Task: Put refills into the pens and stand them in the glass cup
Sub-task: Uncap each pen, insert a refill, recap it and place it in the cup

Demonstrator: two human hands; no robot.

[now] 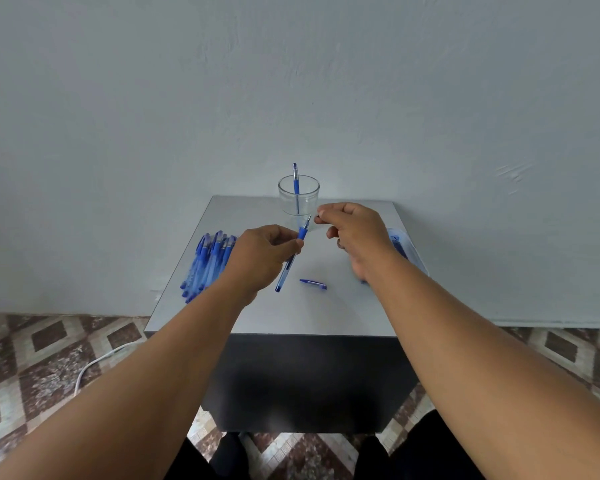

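Loose blue pen cap point(313, 284) on my grey counter point(291, 313). My left hand point(262, 252) fingers pinch a translucent blue pen point(290, 259), tilted. Right hand point(355, 233) fingers pinched; contents unclear. Beyond, clear glass cup point(299, 199) holds one upright pen point(296, 183).

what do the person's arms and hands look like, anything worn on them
Both forearms are bare to the bottom edge of the frame: no sleeves, watch or bracelets show. The left hand and right hand wear no gloves, and no rings are visible.
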